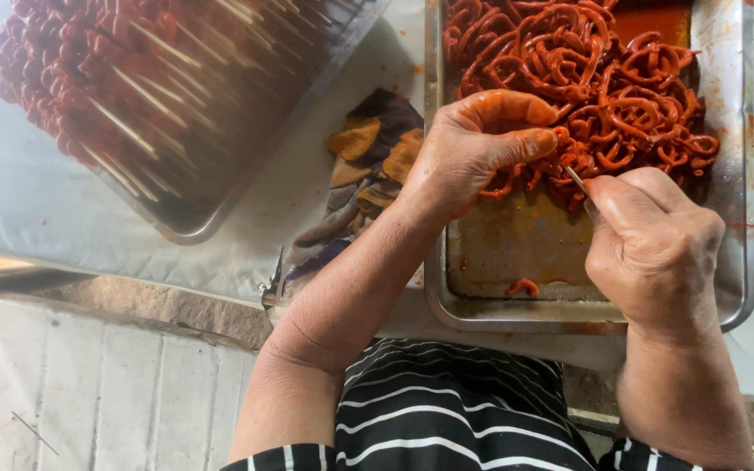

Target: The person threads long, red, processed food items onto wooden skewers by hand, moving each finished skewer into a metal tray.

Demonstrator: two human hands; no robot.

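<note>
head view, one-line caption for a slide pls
Left hand grips red marinated curled strips in a steel tray while right hand holds a wooden skewer.

One head-worn camera looks steeply down, close over the person's forearms and striped lap at the frame's bottom. It faces a steel tray [735, 174] upper right and a second tray [194, 222] upper left.

Marinated strips [604, 83]: curled, ring-shaped pieces coated in red-orange sauce, heaped in the far half of the steel tray [739, 174]. One stray piece [523, 286] lies alone on the bare near part of the tray floor. Thin wooden skewer [574, 178]: pale tip showing, tilted, pointing into the near edge of the heap, touching a strip there.
</note>
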